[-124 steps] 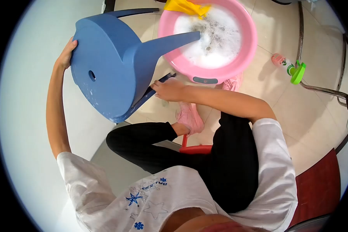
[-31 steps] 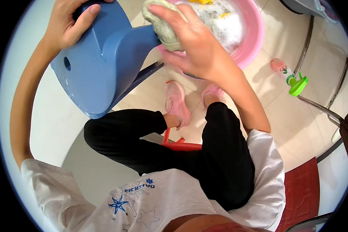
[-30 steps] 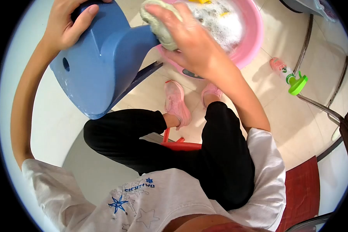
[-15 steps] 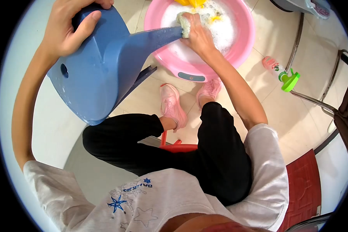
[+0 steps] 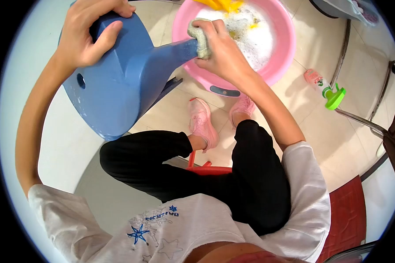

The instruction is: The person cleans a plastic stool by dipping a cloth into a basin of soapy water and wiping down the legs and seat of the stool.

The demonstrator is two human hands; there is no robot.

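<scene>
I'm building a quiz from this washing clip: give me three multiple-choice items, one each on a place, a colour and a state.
1. Where is the green-capped pink bottle? A in the basin; B lying on the tiled floor; C in a hand
2. What colour is the round plastic basin? A pink; B white; C grey
3. What is the right hand doing? A hanging free; B pressing a pale sponge on the blue plastic stool leg; C gripping the bottle

B: it lies right of the basin.
A: pink rim.
B: its fingers clasp the sponge there; the left hand grips the stool.
</scene>
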